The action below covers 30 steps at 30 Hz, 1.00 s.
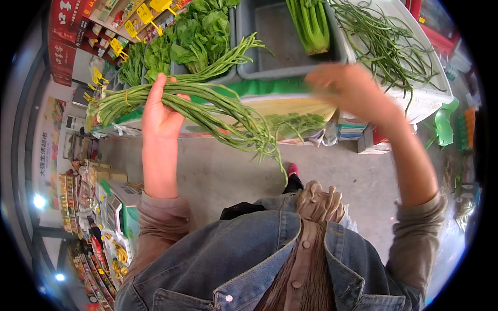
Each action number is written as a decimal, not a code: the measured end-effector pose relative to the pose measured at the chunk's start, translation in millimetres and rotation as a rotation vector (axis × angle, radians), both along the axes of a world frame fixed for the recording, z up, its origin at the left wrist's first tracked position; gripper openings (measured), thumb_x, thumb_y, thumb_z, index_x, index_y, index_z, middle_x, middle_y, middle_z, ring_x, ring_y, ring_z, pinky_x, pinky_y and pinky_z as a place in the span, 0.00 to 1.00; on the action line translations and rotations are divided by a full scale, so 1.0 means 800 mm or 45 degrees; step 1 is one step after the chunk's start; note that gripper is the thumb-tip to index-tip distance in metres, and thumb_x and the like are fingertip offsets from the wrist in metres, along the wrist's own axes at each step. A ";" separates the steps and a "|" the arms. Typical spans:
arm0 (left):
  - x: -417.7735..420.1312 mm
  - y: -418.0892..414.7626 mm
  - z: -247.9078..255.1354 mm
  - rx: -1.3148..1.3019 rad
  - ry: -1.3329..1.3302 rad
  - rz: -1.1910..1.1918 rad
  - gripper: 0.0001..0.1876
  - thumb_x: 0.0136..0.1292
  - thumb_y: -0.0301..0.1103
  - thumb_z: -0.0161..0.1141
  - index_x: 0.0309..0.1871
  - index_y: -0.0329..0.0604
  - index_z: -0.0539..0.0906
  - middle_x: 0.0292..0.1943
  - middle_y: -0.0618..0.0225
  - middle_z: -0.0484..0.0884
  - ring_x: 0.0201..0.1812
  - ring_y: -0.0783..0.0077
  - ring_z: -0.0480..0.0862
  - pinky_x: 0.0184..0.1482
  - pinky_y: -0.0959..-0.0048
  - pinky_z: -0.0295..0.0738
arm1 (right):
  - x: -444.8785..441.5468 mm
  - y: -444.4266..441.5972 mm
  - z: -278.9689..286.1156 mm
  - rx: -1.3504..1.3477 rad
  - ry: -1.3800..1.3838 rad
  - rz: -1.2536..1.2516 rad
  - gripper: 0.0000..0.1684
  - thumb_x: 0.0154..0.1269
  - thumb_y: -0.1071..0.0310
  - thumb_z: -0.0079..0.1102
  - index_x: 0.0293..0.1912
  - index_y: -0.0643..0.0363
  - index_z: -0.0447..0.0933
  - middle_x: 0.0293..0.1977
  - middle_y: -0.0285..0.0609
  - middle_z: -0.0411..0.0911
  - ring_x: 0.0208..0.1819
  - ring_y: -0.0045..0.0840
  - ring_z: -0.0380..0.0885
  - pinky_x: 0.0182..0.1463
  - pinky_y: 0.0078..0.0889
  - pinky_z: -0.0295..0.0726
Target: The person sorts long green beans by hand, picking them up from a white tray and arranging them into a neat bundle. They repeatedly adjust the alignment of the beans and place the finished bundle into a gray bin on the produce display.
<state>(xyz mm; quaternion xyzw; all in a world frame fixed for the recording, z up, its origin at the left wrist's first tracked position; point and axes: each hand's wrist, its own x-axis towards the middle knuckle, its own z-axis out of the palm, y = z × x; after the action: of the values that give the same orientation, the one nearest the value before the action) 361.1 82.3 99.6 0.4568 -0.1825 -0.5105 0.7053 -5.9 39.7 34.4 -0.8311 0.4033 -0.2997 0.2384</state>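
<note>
My left hand (160, 116) holds a bunch of yardlong beans (221, 110) at its tied end, with a yellowish band (127, 97) around it. The loose tips droop to the right above the floor. A second bunch of long beans (229, 58) stretches behind the hand towards the leafy greens; whether the fingers also grip it is unclear. Blurred by motion, my right hand (346, 91) is near the front rim of a grey plastic bin (272, 72). Its fingers are too smeared to read. A celery bunch (311, 29) lies in that bin, at its right side.
Leafy greens (202, 37) fill bins at the left, beside yellow price tags (144, 14). Dark green long, thin vegetables (389, 46) lie loose on a white tray (432, 83) at right. A green plastic stool (444, 122) and boxes (371, 144) stand below it.
</note>
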 end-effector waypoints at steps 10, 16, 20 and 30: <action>-0.082 0.000 0.003 -0.082 0.003 -0.219 0.11 0.64 0.36 0.70 0.45 0.48 0.79 0.42 0.66 0.83 0.38 0.72 0.79 0.34 0.69 0.75 | 0.093 0.089 -0.097 0.069 -0.458 0.104 0.20 0.57 0.60 0.71 0.47 0.58 0.80 0.43 0.46 0.82 0.45 0.40 0.82 0.47 0.38 0.80; -0.108 0.002 0.005 -0.026 -0.042 -0.196 0.10 0.64 0.35 0.70 0.44 0.49 0.79 0.42 0.66 0.82 0.41 0.71 0.79 0.41 0.66 0.77 | 0.093 0.082 -0.144 0.546 -0.743 0.068 0.12 0.66 0.68 0.65 0.46 0.62 0.77 0.36 0.40 0.82 0.38 0.28 0.81 0.43 0.31 0.78; -0.120 0.008 0.005 -0.019 -0.094 -0.212 0.09 0.65 0.36 0.69 0.43 0.49 0.81 0.42 0.68 0.82 0.45 0.71 0.81 0.45 0.63 0.77 | 0.065 0.064 -0.149 0.781 -1.074 -0.052 0.09 0.74 0.68 0.57 0.46 0.64 0.78 0.30 0.31 0.77 0.32 0.15 0.72 0.40 0.22 0.75; -0.133 0.015 -0.005 0.000 -0.106 -0.398 0.13 0.64 0.41 0.71 0.45 0.47 0.81 0.42 0.69 0.80 0.46 0.71 0.78 0.49 0.63 0.75 | 0.030 0.067 -0.131 0.743 -0.863 -0.263 0.15 0.75 0.61 0.55 0.45 0.63 0.81 0.27 0.33 0.76 0.32 0.17 0.71 0.39 0.24 0.71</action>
<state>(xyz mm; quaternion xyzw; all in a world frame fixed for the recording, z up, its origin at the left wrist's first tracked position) 255.1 94.1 95.8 0.4435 -0.2803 -0.5946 0.6092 18.3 93.3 -70.3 -0.5397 0.4509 -0.4508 0.5498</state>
